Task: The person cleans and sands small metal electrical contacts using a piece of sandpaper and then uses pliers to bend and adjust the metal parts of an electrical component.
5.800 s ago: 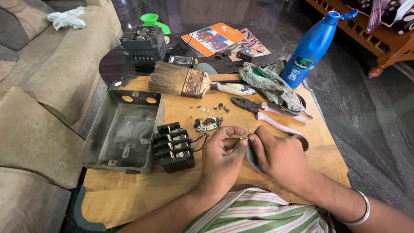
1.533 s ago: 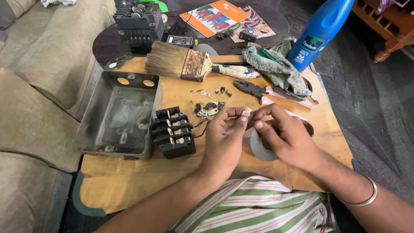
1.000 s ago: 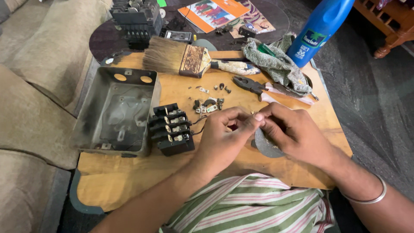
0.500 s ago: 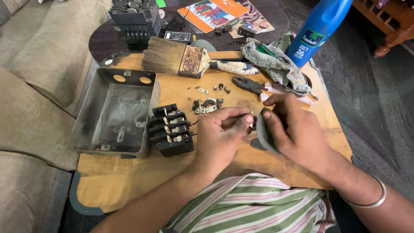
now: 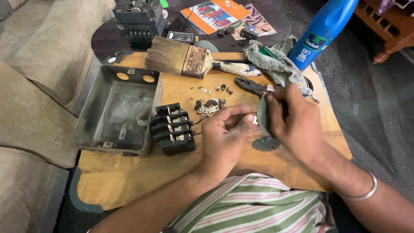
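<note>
Since half a second ago, the right hand (image 5: 297,118) is sitting a little higher and nearer the pliers, its dark grey abrasive sheet (image 5: 262,115) turned more on edge, while the left hand (image 5: 224,138) is staying just beside the terminal block.

Bearing everything is a worn wooden board (image 5: 129,181), its orange-brown surface scuffed and dusty. On its left side a dull grey metal enclosure box (image 5: 116,112) is lying open, rectangular, with two round knockouts in its far wall. Beyond it a broad paintbrush (image 5: 189,60) with frayed tan bristles is lying flat, and a smooth blue plastic bottle (image 5: 321,32) is leaning at the far right. A black ribbed terminal block (image 5: 173,128) with brassy clamps is touching the box. Red-handled pliers (image 5: 252,86) are resting near loose screws (image 5: 224,88).

Left fingers are pinching shut on a tiny pale metal part (image 5: 254,120), pressing it against the curled sheet, which the right fingers are clasping closed.
</note>
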